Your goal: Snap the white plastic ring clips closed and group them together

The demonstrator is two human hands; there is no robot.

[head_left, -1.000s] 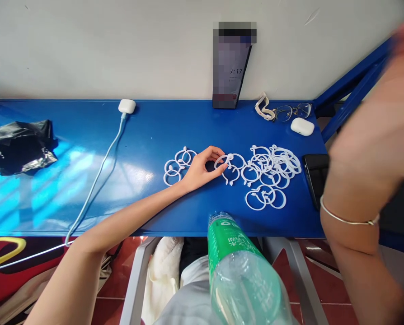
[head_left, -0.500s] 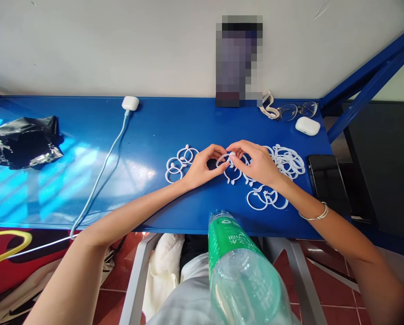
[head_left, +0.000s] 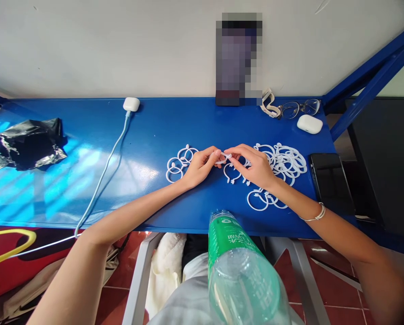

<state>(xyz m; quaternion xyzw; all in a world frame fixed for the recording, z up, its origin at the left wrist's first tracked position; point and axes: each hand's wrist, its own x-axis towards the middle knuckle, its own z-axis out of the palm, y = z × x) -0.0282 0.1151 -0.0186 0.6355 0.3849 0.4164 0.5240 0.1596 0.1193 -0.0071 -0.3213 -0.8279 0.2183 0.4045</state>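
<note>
Between my two hands is a white plastic ring (head_left: 223, 158) with a small clasp, held just above the blue table. My left hand (head_left: 202, 165) pinches its left side between thumb and fingers. The thumb and fingertips of my right hand (head_left: 253, 165) close on the clasp end at its right. Below them lies another white ring (head_left: 232, 174), its clasp ends apart. A heap of white rings (head_left: 288, 160) spreads beyond my right hand, partly hidden by it. Several more rings (head_left: 174, 172) lie to the left of my left hand.
A green-labelled plastic bottle (head_left: 232, 239) rises at the near edge of the blue table (head_left: 147, 122). To the right are a black phone (head_left: 331, 180), a white earbud case (head_left: 309, 124) and glasses (head_left: 290, 110). A charger with cable (head_left: 131, 104) and a black plastic bag (head_left: 29, 144) lie left.
My left hand has gone from a wide, loose curve to a pinch on the ring. The ring has tilted flatter, and my right fingers have shifted slightly at its clasp.
</note>
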